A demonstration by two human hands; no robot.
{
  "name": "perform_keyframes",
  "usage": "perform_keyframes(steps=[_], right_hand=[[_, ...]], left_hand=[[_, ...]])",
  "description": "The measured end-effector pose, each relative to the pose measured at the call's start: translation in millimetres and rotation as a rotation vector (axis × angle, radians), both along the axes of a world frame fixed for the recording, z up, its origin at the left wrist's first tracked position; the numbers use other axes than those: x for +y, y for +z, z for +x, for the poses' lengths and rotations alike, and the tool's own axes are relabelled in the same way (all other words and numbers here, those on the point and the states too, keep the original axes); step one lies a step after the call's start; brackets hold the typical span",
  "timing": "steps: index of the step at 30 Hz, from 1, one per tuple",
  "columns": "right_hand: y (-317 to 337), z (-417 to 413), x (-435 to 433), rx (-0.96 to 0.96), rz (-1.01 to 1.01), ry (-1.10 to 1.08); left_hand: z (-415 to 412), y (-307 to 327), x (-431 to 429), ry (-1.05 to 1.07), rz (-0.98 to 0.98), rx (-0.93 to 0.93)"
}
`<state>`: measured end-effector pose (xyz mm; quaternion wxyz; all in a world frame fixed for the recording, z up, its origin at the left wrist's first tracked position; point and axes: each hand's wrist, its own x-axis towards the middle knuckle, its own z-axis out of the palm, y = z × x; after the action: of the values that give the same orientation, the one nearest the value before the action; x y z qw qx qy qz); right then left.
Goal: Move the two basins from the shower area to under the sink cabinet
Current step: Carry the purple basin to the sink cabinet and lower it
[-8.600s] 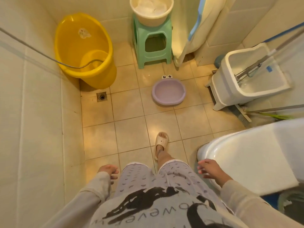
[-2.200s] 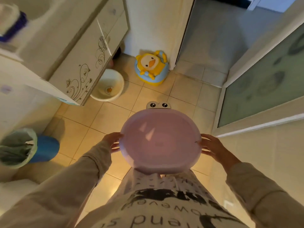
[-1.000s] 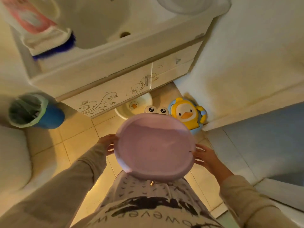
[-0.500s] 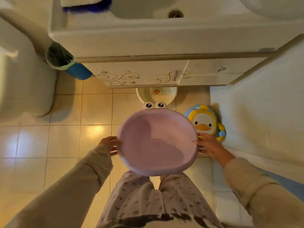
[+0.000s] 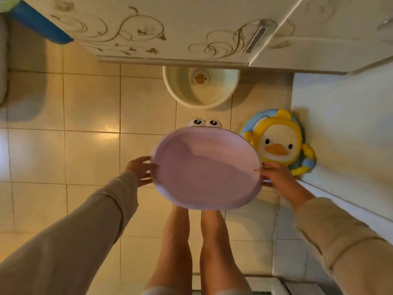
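I hold a round purple basin (image 5: 204,169) with two cartoon eyes on its far rim above the floor, tilted a little toward me. My left hand (image 5: 140,170) grips its left rim and my right hand (image 5: 276,174) grips its right rim. A cream basin (image 5: 201,88) with a duck picture inside sits on the tiles, half tucked beneath the sink cabinet (image 5: 170,28), just beyond the purple basin.
A yellow duck-shaped potty (image 5: 278,143) stands on the floor against the white wall at right, close to my right hand. A blue bin (image 5: 36,22) lies at top left beside the cabinet. My bare legs (image 5: 191,241) are below the basin.
I have leaned lower and closer to the cabinet, so its decorated doors now fill the top. The purple basin has come down nearer the floor, still in both hands.
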<state>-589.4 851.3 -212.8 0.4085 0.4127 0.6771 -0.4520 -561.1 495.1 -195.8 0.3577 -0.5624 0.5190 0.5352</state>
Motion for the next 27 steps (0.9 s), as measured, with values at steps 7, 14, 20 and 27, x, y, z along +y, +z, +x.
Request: perform_keyframes(steps=[7, 14, 20, 27], right_hand=[[-95.2, -101.4, -21.3, 0.103, -0.011, 0.100], [-194.0, -220.7, -46.4, 0.330, 0.155, 0.121], [-291.7, -284.2, -77.3, 0.523, 0.320, 0.128], [-341.7, -295.0, -85.6, 0.748, 0.405, 0.099]], left_hand=[[-81.8, -98.9, -7.4, -0.039, -0.052, 0.140], [-176.1, -186.9, -11.1, 0.034, -0.156, 0.433], [-233.0, -279.1, -11.9, 0.100, -0.232, 0.597], [-247.4, -330.3, -12.8, -0.009, -0.398, 0.735]])
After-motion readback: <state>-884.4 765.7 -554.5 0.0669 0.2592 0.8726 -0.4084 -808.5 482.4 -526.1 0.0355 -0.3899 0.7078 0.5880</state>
